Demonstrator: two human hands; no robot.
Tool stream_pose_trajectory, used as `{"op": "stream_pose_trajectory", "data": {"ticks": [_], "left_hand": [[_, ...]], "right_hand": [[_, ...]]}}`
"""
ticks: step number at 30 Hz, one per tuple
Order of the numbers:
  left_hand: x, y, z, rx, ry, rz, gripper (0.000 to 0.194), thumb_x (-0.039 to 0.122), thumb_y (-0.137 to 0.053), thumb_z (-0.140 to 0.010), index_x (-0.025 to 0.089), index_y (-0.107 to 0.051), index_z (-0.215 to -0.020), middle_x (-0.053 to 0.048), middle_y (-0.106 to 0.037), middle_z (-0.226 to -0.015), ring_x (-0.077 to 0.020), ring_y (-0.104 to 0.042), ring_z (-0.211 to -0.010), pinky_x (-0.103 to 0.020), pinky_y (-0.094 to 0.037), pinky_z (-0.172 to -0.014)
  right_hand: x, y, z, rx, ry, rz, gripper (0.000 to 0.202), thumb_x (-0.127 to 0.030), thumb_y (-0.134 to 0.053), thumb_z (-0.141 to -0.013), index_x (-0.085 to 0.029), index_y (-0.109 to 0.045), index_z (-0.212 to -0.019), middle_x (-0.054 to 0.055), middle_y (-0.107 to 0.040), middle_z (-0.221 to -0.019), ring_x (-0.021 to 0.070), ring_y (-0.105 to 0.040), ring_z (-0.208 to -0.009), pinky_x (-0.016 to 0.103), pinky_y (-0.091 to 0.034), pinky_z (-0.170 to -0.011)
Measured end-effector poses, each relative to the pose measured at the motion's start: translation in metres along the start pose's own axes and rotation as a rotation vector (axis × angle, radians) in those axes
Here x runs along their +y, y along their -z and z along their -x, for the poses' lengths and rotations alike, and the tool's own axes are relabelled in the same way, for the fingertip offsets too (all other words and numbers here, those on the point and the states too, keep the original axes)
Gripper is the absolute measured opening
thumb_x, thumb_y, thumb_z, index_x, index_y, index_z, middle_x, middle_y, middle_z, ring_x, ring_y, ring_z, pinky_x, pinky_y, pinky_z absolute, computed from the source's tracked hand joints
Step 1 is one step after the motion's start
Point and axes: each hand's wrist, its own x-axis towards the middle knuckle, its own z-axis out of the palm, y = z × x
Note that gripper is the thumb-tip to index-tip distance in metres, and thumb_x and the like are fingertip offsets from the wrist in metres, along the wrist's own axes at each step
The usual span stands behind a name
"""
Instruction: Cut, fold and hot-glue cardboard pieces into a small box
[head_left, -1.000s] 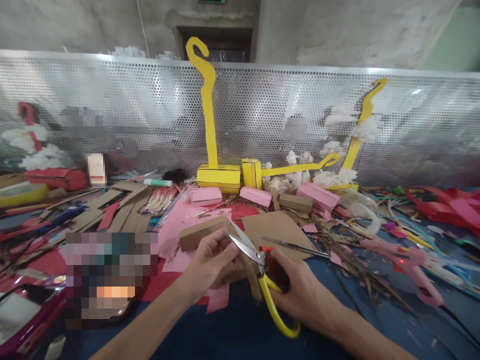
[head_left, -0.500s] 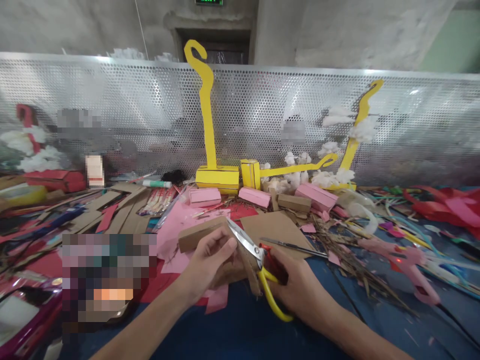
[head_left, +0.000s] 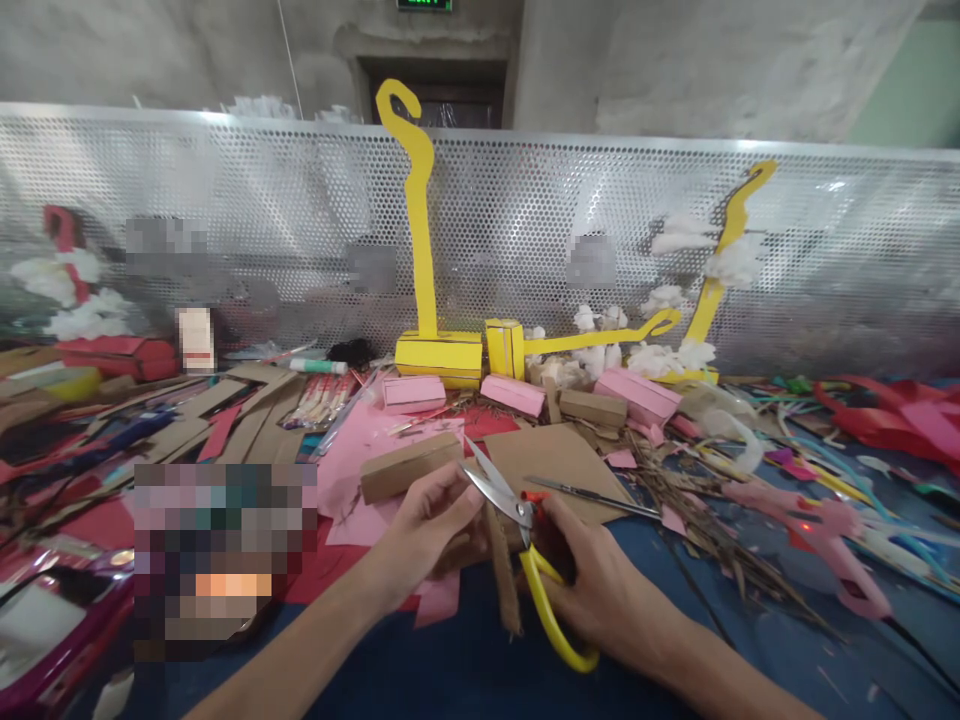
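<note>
My right hand (head_left: 600, 575) grips a pair of scissors (head_left: 501, 492) by handles that are yellow and partly red. The two metal blades are spread apart and point up to the left. My left hand (head_left: 424, 520) is closed, thumb against fingers, around a brown cardboard piece (head_left: 469, 548) that the hand partly hides. A narrow cardboard strip (head_left: 504, 585) hangs below the blades, close to the cardboard. The lower blade's tip lies at my left fingertips. Just behind that hand lies a long folded cardboard block (head_left: 409, 467).
A utility knife (head_left: 592, 492) rests on a flat cardboard sheet (head_left: 536, 450). Pink paper blocks (head_left: 412, 393) and yellow hooked paper shapes (head_left: 439, 358) stand farther back. On the right are twigs (head_left: 739, 545) and a pink glue gun (head_left: 817, 530). A perforated metal panel (head_left: 300, 220) closes off the back.
The scissor blades have opened wider and the handles have spread. The cardboard strip hangs lower and shows more. The whole view has shifted slightly.
</note>
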Motion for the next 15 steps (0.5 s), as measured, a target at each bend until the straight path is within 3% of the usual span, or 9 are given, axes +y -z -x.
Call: {"op": "stream_pose_trajectory", "data": {"ticks": [3,7,15], "left_hand": [[0.000,-0.001,0.000,-0.002,0.041,0.037,0.026,0.042,-0.074,-0.090,0.018,-0.065,-0.093,0.001,-0.064,-0.071,-0.0063,-0.057,-0.058,-0.019,-0.052,-0.062],[0.000,-0.003,0.001,0.013,0.080,0.088,0.028,0.044,-0.075,-0.088,0.018,-0.065,-0.095,0.000,-0.065,-0.075,-0.0065,-0.059,-0.060,-0.019,-0.052,-0.062],[0.006,-0.007,0.000,0.031,0.031,0.100,0.023,0.039,-0.076,-0.089,0.017,-0.068,-0.092,0.000,-0.065,-0.077,-0.0071,-0.060,-0.067,-0.018,-0.052,-0.066]], "right_hand": [[0.003,-0.001,-0.002,-0.011,-0.051,0.009,0.018,-0.031,-0.067,-0.086,-0.023,-0.052,-0.092,-0.006,-0.056,-0.067,0.0123,-0.043,-0.057,0.025,-0.031,-0.052],[0.005,-0.001,0.000,-0.012,-0.063,-0.013,0.020,-0.034,-0.069,-0.085,-0.022,-0.055,-0.093,-0.007,-0.056,-0.067,0.0116,-0.039,-0.058,0.024,-0.030,-0.052],[0.016,-0.004,-0.005,0.059,-0.045,-0.049,0.022,-0.037,-0.070,-0.084,-0.019,-0.057,-0.083,-0.004,-0.060,-0.070,0.0132,-0.046,-0.064,0.023,-0.036,-0.057]]}}
